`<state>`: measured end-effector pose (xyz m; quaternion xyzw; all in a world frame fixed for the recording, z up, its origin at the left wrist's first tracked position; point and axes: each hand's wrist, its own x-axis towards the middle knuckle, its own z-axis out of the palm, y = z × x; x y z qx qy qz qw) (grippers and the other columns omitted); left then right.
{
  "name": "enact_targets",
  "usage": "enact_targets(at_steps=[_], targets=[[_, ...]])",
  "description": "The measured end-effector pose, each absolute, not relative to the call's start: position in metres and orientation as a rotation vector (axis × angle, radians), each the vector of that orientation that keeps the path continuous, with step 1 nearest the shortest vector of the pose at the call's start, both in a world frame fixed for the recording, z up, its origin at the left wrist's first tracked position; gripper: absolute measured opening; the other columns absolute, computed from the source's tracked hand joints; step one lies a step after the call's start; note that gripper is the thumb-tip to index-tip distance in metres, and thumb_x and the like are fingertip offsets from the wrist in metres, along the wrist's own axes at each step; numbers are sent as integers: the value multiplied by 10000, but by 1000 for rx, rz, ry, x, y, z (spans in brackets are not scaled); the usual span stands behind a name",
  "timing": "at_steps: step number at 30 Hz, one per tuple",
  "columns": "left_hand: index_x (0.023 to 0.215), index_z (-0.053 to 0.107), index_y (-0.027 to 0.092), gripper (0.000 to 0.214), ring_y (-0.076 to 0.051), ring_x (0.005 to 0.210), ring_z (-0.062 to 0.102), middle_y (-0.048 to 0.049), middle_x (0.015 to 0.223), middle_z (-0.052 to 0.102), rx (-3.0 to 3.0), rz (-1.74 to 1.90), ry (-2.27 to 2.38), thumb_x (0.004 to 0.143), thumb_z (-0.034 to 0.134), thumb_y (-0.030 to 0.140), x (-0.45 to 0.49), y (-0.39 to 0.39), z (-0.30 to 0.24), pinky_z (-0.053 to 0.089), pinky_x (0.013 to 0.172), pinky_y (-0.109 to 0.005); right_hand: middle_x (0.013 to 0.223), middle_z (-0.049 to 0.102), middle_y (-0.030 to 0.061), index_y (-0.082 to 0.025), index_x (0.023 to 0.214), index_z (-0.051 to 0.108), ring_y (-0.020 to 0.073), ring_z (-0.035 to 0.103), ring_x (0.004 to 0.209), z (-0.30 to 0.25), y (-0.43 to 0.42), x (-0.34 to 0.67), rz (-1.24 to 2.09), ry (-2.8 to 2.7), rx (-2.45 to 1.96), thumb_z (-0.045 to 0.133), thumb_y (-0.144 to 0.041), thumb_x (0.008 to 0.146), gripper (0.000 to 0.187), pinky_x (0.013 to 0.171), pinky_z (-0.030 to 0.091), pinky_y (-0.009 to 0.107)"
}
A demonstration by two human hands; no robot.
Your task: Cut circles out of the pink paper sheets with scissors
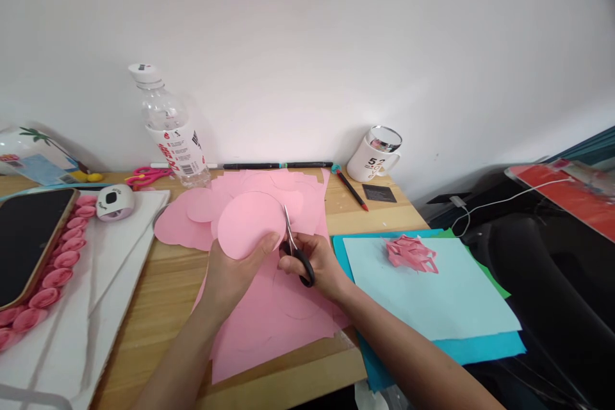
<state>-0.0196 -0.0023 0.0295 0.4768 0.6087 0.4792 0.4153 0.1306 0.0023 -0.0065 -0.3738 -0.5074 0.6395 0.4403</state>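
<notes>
A round pink paper disc (250, 221) is pinched in my left hand (240, 275), with the thumb lying on its face. My right hand (314, 262) grips black-handled scissors (302, 262), whose blades point up along the disc's right edge. From this angle I cannot tell whether the blades touch the paper. Beneath both hands lie pink paper sheets (269, 339), some with faint curved lines drawn on them. More cut pink paper circles (182, 224) overlap to the left of the stack.
A plastic bottle (170, 134) and pink scissors (147, 176) stand and lie behind. At right are a white mug (375, 154), a black pencil (352, 190) and crumpled pink scraps (410, 253) on pale blue paper (432, 301). Rolled pink paper flowers (57, 277) edge a phone (33, 237) at left.
</notes>
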Motion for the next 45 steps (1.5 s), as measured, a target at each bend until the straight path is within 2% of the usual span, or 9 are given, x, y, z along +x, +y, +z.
enact_targets(at_steps=[6, 18, 26, 35, 40, 45], targets=[[990, 694, 180, 405, -253, 950, 680, -81, 1011, 735, 1232, 1172, 1451, 659, 729, 409, -19, -2, 29, 572, 773, -332, 648, 462, -19, -171, 699, 552, 116, 380, 613, -4, 3, 131, 1580, -1276, -910, 812, -461, 582, 406, 561, 327, 245], [932, 713, 170, 383, -266, 927, 682, -88, 975, 741, 1254, 1169, 1461, 640, 733, 418, -19, 0, 31, 574, 767, -353, 585, 420, -39, -170, 677, 557, 88, 314, 534, -6, 2, 132, 1533, -1309, -914, 794, -468, 617, 385, 480, 265, 227], [962, 694, 152, 412, -260, 929, 683, -92, 971, 742, 1217, 1156, 1516, 644, 731, 411, -21, -1, 29, 575, 748, -331, 563, 460, -38, -169, 746, 643, 86, 358, 505, -7, 2, 132, 1539, -1287, -920, 799, -457, 616, 352, 467, 310, 227], [993, 686, 136, 441, -263, 940, 680, -99, 975, 742, 1257, 1156, 1523, 658, 715, 421, -22, 0, 28, 571, 743, -323, 532, 495, -34, -157, 763, 649, 97, 429, 501, -5, 1, 133, 1574, -1262, -938, 788, -429, 637, 331, 478, 354, 230], [903, 699, 125, 399, -261, 851, 694, -95, 873, 753, 1286, 1180, 1576, 674, 691, 451, -23, 1, 23, 566, 662, -302, 537, 514, -30, -153, 732, 637, 91, 434, 503, -3, 2, 131, 1585, -1257, -964, 788, -446, 624, 347, 487, 367, 229], [856, 704, 131, 379, -247, 814, 691, -84, 851, 753, 1309, 1208, 1554, 678, 679, 465, -23, 2, 24, 554, 657, -291, 543, 525, -29, -156, 702, 609, 89, 445, 487, -2, 2, 131, 1608, -1240, -966, 795, -451, 606, 362, 487, 391, 234]])
